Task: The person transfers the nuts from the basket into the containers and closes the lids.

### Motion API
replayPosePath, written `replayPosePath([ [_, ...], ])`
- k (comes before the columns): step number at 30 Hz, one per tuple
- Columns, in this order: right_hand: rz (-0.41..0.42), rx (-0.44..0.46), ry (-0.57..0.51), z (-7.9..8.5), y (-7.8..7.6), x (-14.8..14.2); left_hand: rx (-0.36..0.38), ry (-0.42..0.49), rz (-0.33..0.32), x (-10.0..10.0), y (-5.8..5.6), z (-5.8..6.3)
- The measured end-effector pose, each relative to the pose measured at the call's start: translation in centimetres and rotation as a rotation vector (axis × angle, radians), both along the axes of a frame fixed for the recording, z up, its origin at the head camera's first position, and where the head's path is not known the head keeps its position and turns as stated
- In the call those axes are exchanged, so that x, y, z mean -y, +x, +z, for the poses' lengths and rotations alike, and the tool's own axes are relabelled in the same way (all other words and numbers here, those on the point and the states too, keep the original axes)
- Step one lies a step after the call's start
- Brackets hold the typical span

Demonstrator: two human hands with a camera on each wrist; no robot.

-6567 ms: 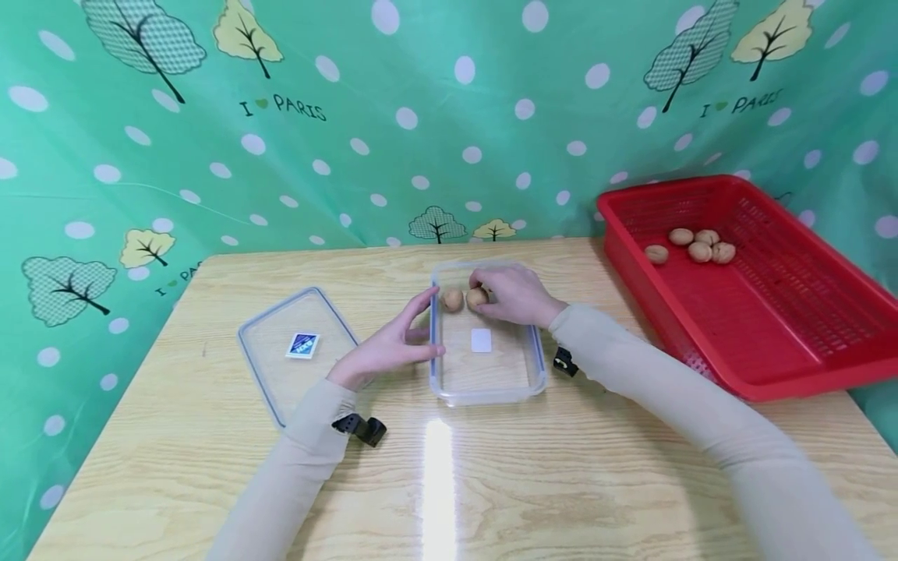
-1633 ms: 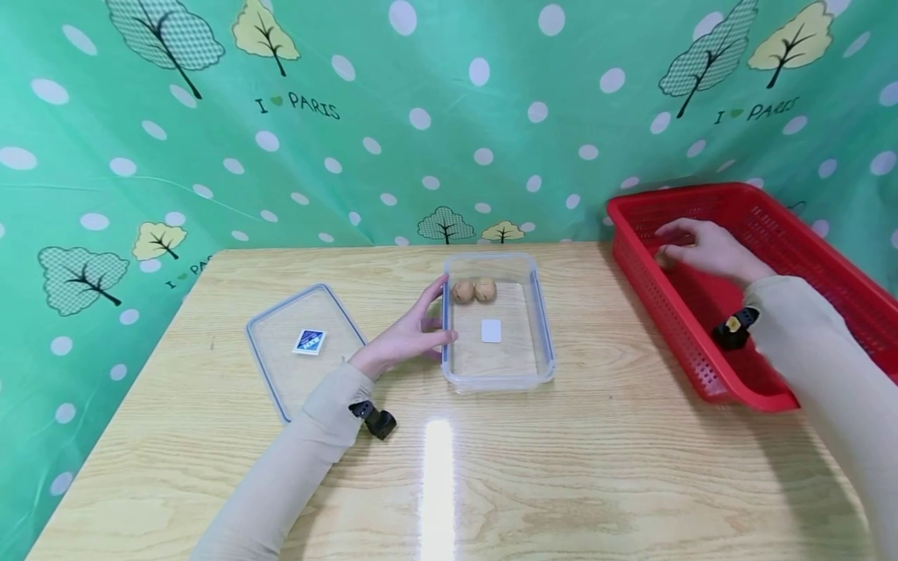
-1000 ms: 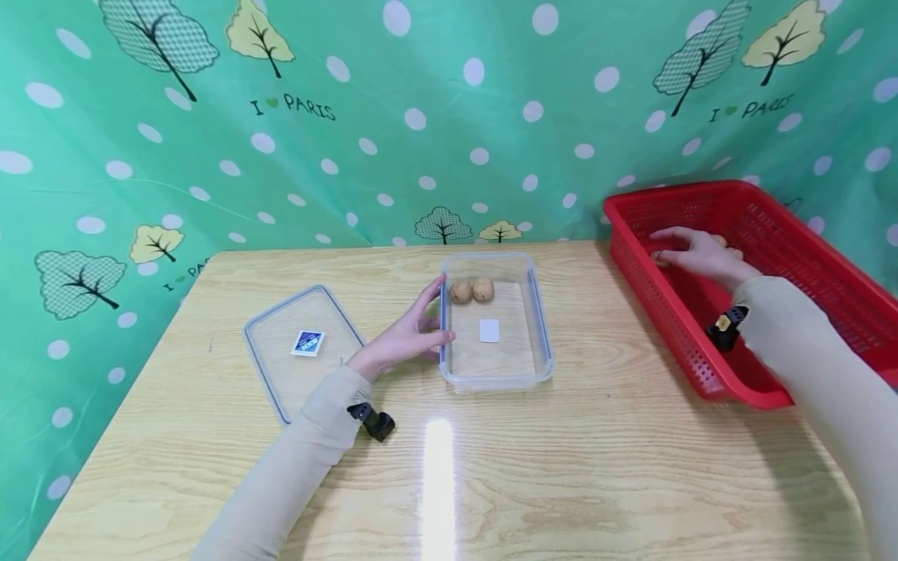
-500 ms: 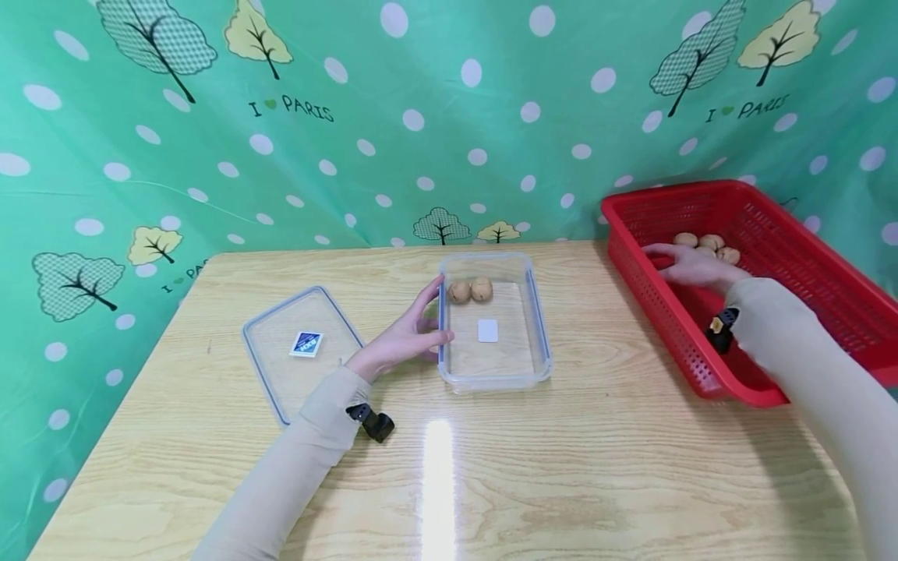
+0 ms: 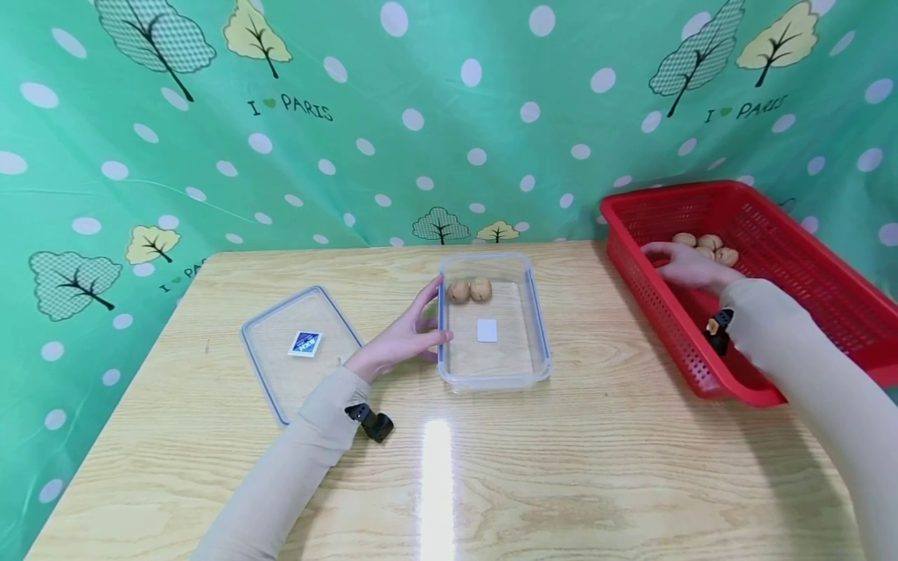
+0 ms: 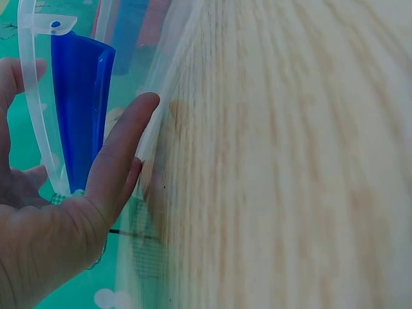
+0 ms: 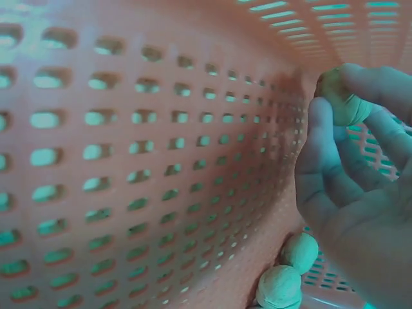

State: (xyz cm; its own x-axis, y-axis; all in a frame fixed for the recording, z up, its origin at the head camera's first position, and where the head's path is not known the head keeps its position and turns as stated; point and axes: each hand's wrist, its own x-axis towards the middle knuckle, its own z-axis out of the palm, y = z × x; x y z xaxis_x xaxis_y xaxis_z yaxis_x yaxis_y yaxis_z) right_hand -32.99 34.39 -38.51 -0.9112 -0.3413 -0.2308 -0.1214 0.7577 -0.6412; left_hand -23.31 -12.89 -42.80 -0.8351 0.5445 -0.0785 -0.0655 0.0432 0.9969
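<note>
The right hand (image 5: 689,267) pinches one walnut (image 7: 351,106) inside the red basket (image 5: 662,315); its round shape may slip away if the pinch is weak. The left hand (image 5: 398,343), loosely spread, touches the clear box (image 5: 494,382) on the worktop (image 5: 526,467), which could slide if pushed.

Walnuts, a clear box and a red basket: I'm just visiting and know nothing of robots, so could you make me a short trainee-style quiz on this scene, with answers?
1. How many walnuts lie in the clear box?

2. True or false: the lid lies on the table, off the box.

3. Where is the right hand?
a) Over the clear box
b) Inside the red basket
c) On the lid

Key:
1. Two.
2. True; it lies left of the box in the head view.
3. b; the right wrist view shows it pinching a walnut there.
</note>
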Motion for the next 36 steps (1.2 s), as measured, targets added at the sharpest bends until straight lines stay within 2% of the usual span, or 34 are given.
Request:
replayPosePath([
  [5,-0.063,-0.006,-0.052,0.3,-0.6,-0.2,-0.006,-0.010,0.007,0.0,0.1,0.1],
  [13,-0.115,-0.014,-0.051,1.1,-0.1,-0.2,0.001,-0.010,0.011,0.0,0.1,0.0],
  [20,-0.146,-0.059,-0.059,1.9,0.3,-0.1,0.002,-0.008,0.011,0.0,0.0,0.0],
  [26,-0.156,-0.115,-0.116,2.5,0.6,-0.4,0.007,-0.011,0.011,0.0,0.0,0.1],
  [36,-0.202,-0.093,-0.244,4.4,0.8,-0.6,0.005,-0.003,0.013,0.0,0.1,-0.1],
])
